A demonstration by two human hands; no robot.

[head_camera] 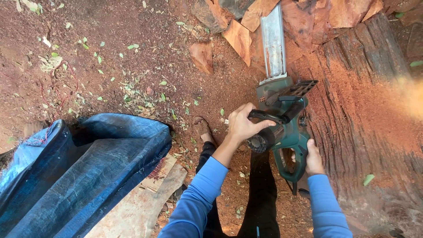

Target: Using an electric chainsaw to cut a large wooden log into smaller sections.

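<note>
At the bottom of the frame we see our two blue sleeves [200, 194] and dark trouser legs [264, 194] standing on red, sawdust-strewn ground [132, 26]. Our right hand [313, 159], low and right of centre, has its fingers wrapped shut around the rear handle of a green chainsaw [286, 132]; the fingertips themselves are hidden behind the handle. Just above and to the left, our left hand [241, 124] closes its fingers [246, 109] over the black front handle [269, 117], thumb lying along the bar. The chainsaw sits at centre right of the frame, its body between our hands and its grey guide bar [273, 42] pointing up toward the top edge, where it meets a heap of split reddish wood pieces [240, 37]. To the right of the saw lies a large log [365, 114] with deeply grooved bark, dusted with orange sawdust, running from the upper right down to the lower right corner. One bare foot [203, 128] shows just left of our left wrist. In the lower left a blue tarpaulin [88, 163] is bunched over pale flat boards [141, 207]. Farther off, in the upper left, small green leaves [132, 88] and a loose red cord [57, 83] lie scattered on the soil. A yellowish blur [410, 94] sits at the right edge; we cannot tell what it is.
</note>
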